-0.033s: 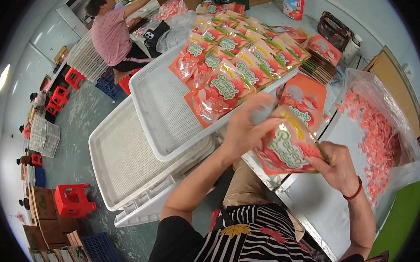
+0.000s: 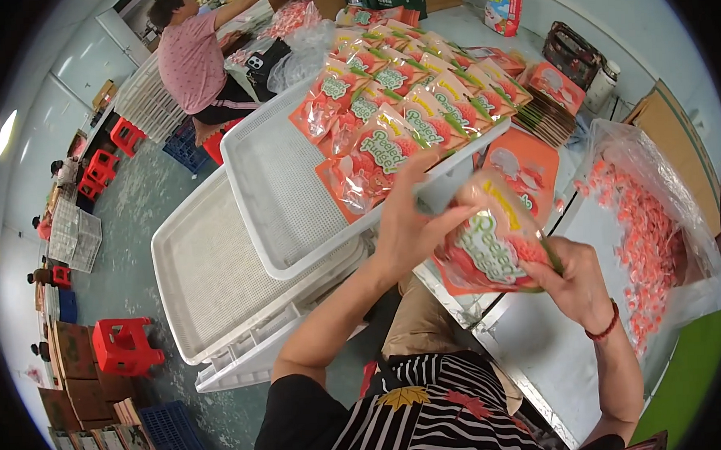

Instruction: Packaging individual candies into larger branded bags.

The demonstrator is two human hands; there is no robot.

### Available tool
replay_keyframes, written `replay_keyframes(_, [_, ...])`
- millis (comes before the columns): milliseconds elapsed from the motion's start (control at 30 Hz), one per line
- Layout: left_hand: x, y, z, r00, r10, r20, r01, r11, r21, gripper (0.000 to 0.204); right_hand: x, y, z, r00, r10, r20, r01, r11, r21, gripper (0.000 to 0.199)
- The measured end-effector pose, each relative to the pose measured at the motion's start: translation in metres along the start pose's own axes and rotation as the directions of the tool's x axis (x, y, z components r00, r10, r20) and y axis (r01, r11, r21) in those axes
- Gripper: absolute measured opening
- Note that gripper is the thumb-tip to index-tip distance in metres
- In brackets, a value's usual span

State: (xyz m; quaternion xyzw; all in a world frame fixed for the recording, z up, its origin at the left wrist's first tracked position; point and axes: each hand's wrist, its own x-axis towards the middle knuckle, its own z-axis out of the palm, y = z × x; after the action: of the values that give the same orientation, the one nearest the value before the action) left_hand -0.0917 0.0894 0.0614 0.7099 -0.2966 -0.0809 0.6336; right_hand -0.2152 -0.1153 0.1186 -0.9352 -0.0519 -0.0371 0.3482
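A plump peach-and-red candy pouch [image 2: 494, 235] is tilted in front of me above the table. My right hand [image 2: 579, 284] grips its right edge, thumb across the printed front and fingers mostly hidden behind. My left hand [image 2: 408, 215] is at the pouch's upper left side. Its thumb reaches the pouch's edge, while the other fingers stand apart from it, spread upward. Under and behind the held pouch lies a flat red pouch [image 2: 523, 166] on the table. Rows of filled pouches [image 2: 385, 147] lie overlapping in a white mesh tray [image 2: 284, 220] beyond my left hand.
Wrapped pink-red candies [image 2: 651, 244] spill from a clear plastic bag on the metal table [image 2: 535, 354] at right. A stack of flat pouches [image 2: 556, 96] stands behind. More white trays [image 2: 202, 272] are piled at left. A person in pink [image 2: 192, 63] works at far left, near red stools [image 2: 128, 344].
My left hand's fingers have moved slightly left, away from the pouch. The pouch has shifted and tilted a little in my right hand.
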Motion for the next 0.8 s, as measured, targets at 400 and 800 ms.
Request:
replay_keyframes(400, [-0.008,-0.065,-0.03,0.859,0.305,-0.412,-0.12,0.901,0.416,0.065,0.097,-0.06,0.085,0.99,-0.116,-0.081,0.139,0.697,0.703,0.021])
replay_keyframes(800, [0.071,-0.195,-0.114,0.827,-0.047,-0.56,0.422,0.709,0.565,0.084,-0.026,0.059,0.102,0.979,0.139,0.152,-0.196,0.854,0.482,0.021])
